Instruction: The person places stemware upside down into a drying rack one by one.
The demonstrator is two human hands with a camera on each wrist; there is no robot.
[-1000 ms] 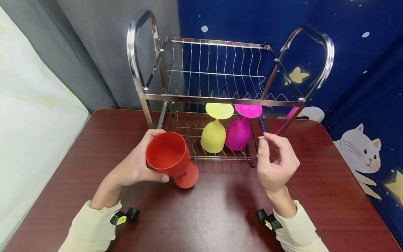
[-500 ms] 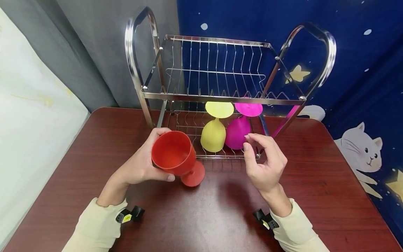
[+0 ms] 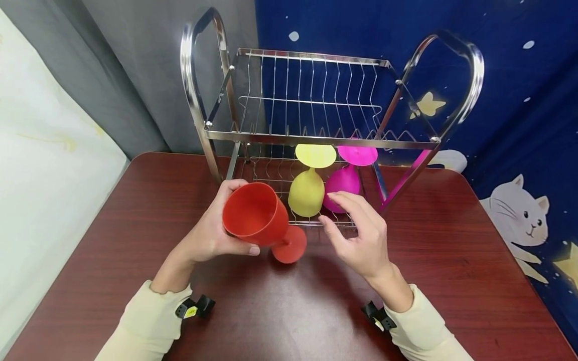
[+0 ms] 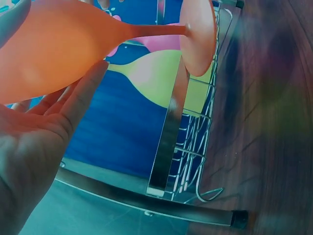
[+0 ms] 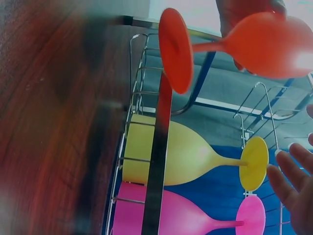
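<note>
A red goblet point(image 3: 253, 213) is gripped round its bowl by my left hand point(image 3: 209, 235), mouth tilted up towards me, its foot point(image 3: 290, 244) pointing right and away. The left wrist view shows the fingers point(image 4: 80, 95) wrapped along the goblet's bowl point(image 4: 58, 49). My right hand point(image 3: 363, 235) is held to the right of the goblet, thumb and fingers apart, holding nothing. Behind it, on the lower tier of the rack, a yellow goblet point(image 3: 307, 195) and a magenta goblet point(image 3: 340, 180) stand upside down side by side, the magenta one partly covered by my right fingers.
A two-tier metal dish rack point(image 3: 316, 141) with curved side handles stands at the back of the brown table point(image 3: 289, 316). Behind it hang a grey curtain point(image 3: 131, 65) and a blue star-patterned curtain point(image 3: 506, 120). The lower tier's left part shows bare wires.
My left hand has carried the red goblet to the right. My right hand has come left towards it, and its thumb and fingers have spread from a near pinch.
</note>
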